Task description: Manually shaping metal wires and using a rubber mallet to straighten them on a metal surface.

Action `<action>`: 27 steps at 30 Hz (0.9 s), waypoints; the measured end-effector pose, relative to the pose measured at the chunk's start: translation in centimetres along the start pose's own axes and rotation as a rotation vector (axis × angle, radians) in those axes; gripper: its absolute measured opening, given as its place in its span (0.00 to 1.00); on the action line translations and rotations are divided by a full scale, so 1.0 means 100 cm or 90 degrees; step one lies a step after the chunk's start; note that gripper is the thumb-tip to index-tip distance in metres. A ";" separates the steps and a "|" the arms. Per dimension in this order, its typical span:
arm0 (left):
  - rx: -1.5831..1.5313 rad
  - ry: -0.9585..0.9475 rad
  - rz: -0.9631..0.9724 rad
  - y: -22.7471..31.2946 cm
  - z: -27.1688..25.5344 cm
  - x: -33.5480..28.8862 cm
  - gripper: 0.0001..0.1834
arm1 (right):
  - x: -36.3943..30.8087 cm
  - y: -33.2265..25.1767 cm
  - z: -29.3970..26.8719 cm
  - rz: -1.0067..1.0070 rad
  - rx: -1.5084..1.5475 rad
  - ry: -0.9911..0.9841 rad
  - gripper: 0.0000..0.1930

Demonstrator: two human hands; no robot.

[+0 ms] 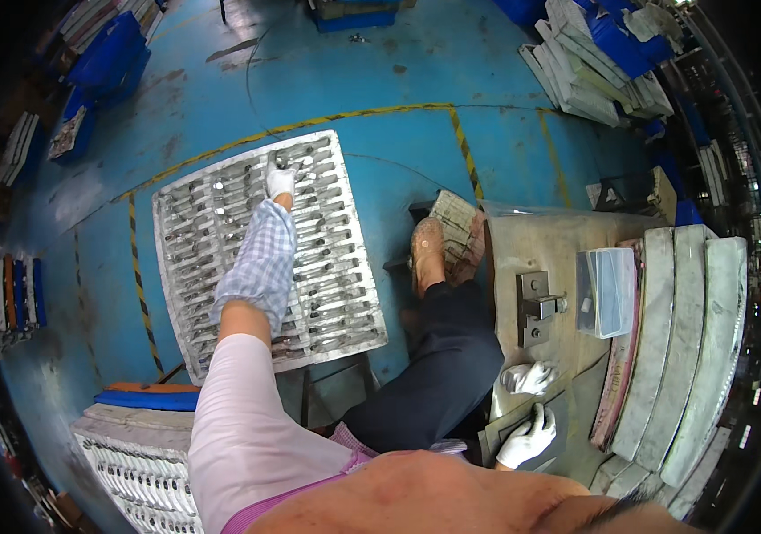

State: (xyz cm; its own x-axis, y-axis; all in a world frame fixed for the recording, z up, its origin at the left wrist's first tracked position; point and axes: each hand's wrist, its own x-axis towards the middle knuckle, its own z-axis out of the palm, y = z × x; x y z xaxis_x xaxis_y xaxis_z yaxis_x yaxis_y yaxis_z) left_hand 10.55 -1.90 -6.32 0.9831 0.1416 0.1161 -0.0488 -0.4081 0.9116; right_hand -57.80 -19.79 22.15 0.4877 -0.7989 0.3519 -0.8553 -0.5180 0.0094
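My left arm stretches forward over a large white tray (329, 141) filled with rows of slim silvery metal parts. At the tray's far part, my white-gloved left hand (280, 181) points down among the parts, its fingers drawn together. What lies between those fingertips is too small to make out. Low on the right, my white-gloved right hand (528, 439) lies on a grey sheet (567, 409) at the workbench, fingers stretched and apart. Just beyond it rests a crumpled white glove or cloth (530, 378). Farther along the bench is a metal fixture (536, 308) with a block on its plate.
A clear plastic box (606, 292) stands on the wooden bench (509, 254), beside long grey-white trays (719, 311). Another tray of parts (135, 472) is stacked at lower left. My foot (427, 254) rests on a slatted support. Blue bins (109, 58) stand farther off.
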 end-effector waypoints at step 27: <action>0.440 -0.334 0.100 0.003 -0.303 -0.348 0.35 | -0.002 0.005 0.005 -0.052 -0.008 0.024 0.18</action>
State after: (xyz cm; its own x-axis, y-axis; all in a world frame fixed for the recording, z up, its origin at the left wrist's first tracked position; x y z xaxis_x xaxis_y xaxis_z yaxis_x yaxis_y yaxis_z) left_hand -29.01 20.39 1.83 0.9366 -0.3248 -0.1313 -0.2390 -0.8665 0.4382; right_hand -58.23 -20.08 21.59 0.5491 -0.7420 0.3847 -0.8151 -0.5770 0.0506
